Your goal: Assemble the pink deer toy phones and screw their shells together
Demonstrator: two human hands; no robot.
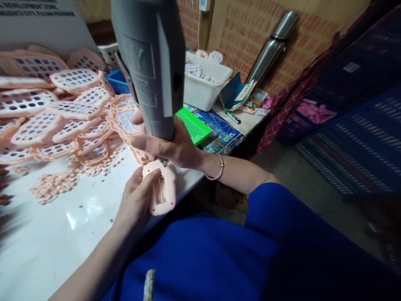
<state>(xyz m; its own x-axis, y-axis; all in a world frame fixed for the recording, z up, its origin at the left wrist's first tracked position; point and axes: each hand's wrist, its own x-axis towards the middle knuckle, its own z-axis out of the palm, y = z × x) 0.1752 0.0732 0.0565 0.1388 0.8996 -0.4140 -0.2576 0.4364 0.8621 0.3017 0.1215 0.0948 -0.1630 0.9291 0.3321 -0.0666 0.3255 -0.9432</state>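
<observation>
My left hand is closed round a pale pink plastic toy casing, its thumb lying across the back. An open battery slot with metal contacts, screw holes and a patch of small speaker holes show on that back. My right hand grips the lower end of a large grey electric screwdriver, which stands upright over the casing. The screwdriver's tip meets the casing's upper edge, near a corner hole; whether a screw sits there is too small to tell.
Pink perforated shells are heaped at the left, with small pink round pieces before them on the white table. Behind are a bright green tray, a white bin, a marker and a steel flask. Blue crates stand right.
</observation>
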